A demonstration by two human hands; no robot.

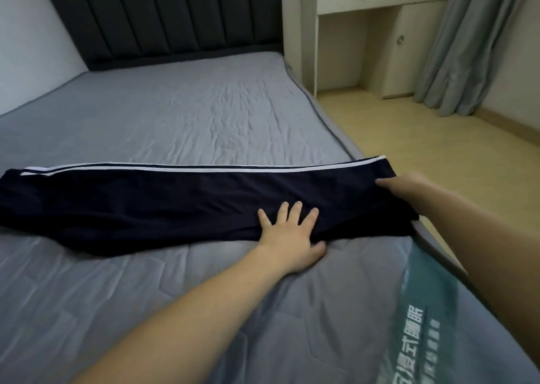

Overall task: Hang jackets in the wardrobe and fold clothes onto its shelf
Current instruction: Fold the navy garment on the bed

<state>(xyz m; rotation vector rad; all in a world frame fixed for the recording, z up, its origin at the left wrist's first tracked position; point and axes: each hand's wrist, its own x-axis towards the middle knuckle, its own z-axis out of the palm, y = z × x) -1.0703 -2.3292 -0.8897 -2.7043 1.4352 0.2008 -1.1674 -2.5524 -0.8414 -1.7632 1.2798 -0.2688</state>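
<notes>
A pair of dark navy trousers (163,202) with white side stripes lies flat across the grey bed (187,115), stretched from the left edge to the right side. My left hand (289,234) presses flat on the near edge of the trousers, fingers spread. My right hand (409,186) rests on the right end of the trousers at the bed's edge; its fingertips lie on the fabric, and its grip is hard to make out. No wardrobe is in view.
A dark padded headboard (169,18) stands at the back. A white dressing table with drawers (380,33) and a grey curtain (473,47) are at the right, over a wooden floor (423,138). A teal printed label (418,310) covers the mattress's near right corner.
</notes>
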